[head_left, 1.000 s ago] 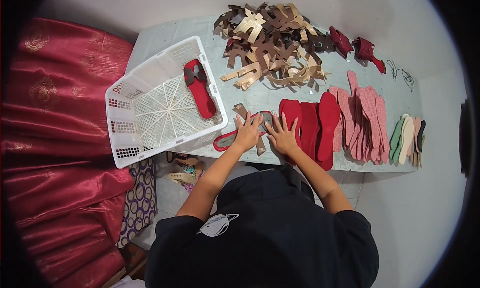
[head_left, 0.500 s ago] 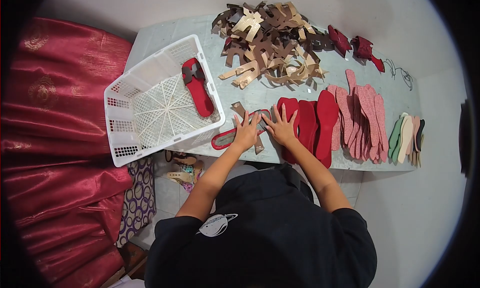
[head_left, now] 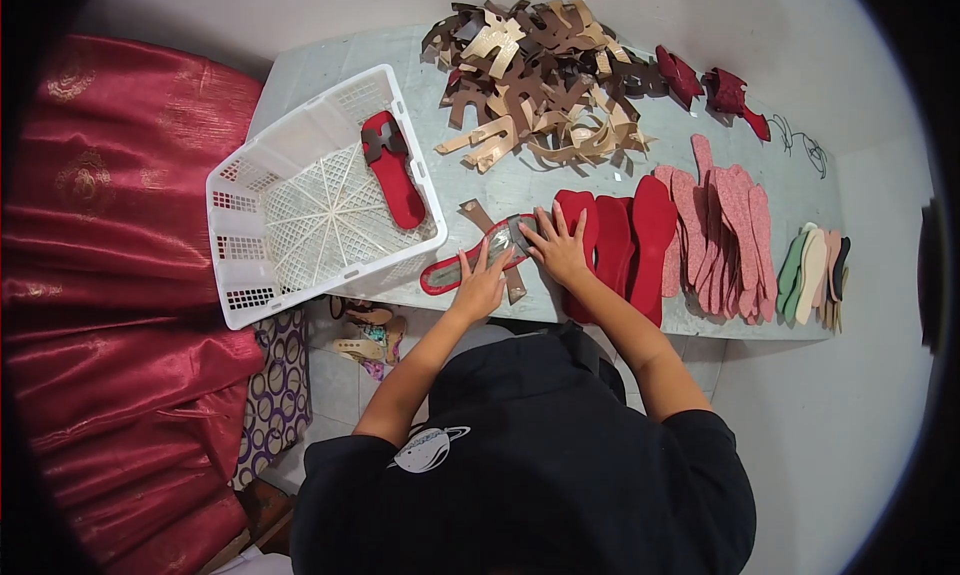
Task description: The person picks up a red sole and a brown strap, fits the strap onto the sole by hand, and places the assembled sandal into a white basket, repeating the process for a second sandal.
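A sandal sole point(head_left: 446, 274) with a red rim and greyish inside lies on the table in front of me. A brown strap piece point(head_left: 474, 214) crosses it, its ends sticking out on both sides. My left hand point(head_left: 483, 286) rests on the middle of the sole, fingers spread. Over the sole's right end lies my right hand point(head_left: 560, 253), its fingers also apart and partly hiding that end. Just right of it are several red soles point(head_left: 653, 237) laid side by side.
A white plastic basket point(head_left: 222, 265) holding a red sandal point(head_left: 398, 187) stands at left. Behind lies a heap of brown and beige straps point(head_left: 530, 85). Pink soles point(head_left: 735, 235), smaller coloured soles point(head_left: 812, 275) and dark red pieces point(head_left: 725, 93) lie to the right on the table point(head_left: 330, 60).
My left hand has slid slightly left and down along the sole, uncovering more of its middle. My right hand has shifted a little and stays at the sole's right end.
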A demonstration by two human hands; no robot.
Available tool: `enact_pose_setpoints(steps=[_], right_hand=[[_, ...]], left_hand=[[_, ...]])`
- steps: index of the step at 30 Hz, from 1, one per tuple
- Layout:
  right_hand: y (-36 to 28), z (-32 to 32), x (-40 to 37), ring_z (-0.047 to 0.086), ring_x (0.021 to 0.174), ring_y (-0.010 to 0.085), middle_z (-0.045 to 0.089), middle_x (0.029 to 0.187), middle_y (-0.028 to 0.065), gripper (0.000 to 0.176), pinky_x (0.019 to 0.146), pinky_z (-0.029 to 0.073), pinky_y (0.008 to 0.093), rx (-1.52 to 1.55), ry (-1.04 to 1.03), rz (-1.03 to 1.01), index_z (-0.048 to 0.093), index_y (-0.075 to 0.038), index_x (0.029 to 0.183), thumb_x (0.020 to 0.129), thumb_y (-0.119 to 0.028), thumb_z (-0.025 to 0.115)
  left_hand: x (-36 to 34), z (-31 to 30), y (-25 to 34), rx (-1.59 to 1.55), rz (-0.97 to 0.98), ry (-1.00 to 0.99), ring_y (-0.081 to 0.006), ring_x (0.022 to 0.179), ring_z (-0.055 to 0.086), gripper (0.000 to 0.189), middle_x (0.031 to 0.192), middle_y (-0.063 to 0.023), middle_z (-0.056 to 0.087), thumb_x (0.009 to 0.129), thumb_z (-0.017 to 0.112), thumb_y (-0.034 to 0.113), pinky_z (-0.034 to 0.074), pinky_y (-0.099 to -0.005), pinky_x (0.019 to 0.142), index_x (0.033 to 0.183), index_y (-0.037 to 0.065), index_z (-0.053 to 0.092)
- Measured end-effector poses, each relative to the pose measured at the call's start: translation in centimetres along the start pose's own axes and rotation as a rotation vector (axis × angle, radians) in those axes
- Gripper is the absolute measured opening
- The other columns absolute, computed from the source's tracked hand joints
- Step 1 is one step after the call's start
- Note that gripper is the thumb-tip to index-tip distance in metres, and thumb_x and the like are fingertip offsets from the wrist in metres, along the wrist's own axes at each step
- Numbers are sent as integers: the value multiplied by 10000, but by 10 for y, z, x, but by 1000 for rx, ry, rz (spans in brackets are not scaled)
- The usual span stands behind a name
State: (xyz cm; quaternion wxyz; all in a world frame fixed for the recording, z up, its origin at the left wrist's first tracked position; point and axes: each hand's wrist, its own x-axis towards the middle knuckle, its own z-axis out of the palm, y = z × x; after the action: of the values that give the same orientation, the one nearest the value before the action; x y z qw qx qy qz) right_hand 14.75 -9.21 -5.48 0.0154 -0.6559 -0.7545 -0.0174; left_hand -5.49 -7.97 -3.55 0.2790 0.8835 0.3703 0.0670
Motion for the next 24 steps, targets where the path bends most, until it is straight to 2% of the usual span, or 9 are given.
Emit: enact_pose_setpoints(steps=[4,7,10,12,13,15,16,18,24], right_hand=[[0,1,0,111,1331,315,253,1417,26,510,953,-22,691,11,-3,2,323,-395,1311,825,-456,463],[1,0,1,112,1331,314,256,1416,18,502,954,-28,689,19,-11,-7,323,-394,1312,831,-460,450],[4,-2,2,116,1330,311,261,1413,7,492,954,-31,688,17,-52,-28,331,-387,1308,835,-467,438],[6,-4,4,107,1331,312,256,1415,4,485,949,-24,692,33,-68,-41,340,-370,1308,840,-460,432],[7,-5,4,97,1332,314,250,1416,1,479,944,-17,696,49,-85,-55,349,-352,1308,846,-454,426],[7,-6,5,100,1332,311,251,1417,-2,477,945,-15,696,52,-82,-55,354,-350,1306,845,-454,427],[7,-7,5,103,1332,308,252,1417,-6,475,945,-14,696,56,-82,-53,359,-349,1303,845,-454,428],[7,-6,6,104,1334,298,252,1418,-10,475,951,-27,691,40,-85,-58,353,-355,1304,845,-455,428],[8,-5,8,103,1338,276,248,1421,-23,473,958,-39,683,20,-108,-83,352,-344,1307,852,-455,417]], left_hand=[[-21,-1,-9,-5,42,39,-343,1326,117,596,1394,-65,286,793,529,177,37,-688,955,1341,139,296],[-27,-8,-4,153,86,-49,-339,1322,142,622,1395,-76,286,755,570,221,58,-675,967,1328,179,331],[-24,-5,6,144,106,15,-332,1322,157,601,1409,-66,273,713,606,253,30,-649,986,1281,221,412],[-19,5,6,95,138,132,-319,1301,227,455,1383,-62,323,702,624,252,72,-622,1003,1149,227,546],[-17,8,3,96,138,135,-319,1301,227,455,1383,-62,323,702,624,252,72,-622,1003,1149,227,546],[-14,9,-1,84,199,236,-302,1260,314,311,1305,-59,425,701,641,200,155,-575,1014,1011,199,626],[-13,8,-2,84,197,236,-302,1260,314,311,1305,-59,425,701,641,200,155,-575,1014,1011,199,626],[-12,4,-3,-31,196,315,-292,1199,404,249,1188,-58,524,702,642,121,260,-511,999,947,163,653],[1,0,0,-297,59,415,-320,1148,454,160,1095,-76,576,738,629,90,337,-455,962,894,98,661]])
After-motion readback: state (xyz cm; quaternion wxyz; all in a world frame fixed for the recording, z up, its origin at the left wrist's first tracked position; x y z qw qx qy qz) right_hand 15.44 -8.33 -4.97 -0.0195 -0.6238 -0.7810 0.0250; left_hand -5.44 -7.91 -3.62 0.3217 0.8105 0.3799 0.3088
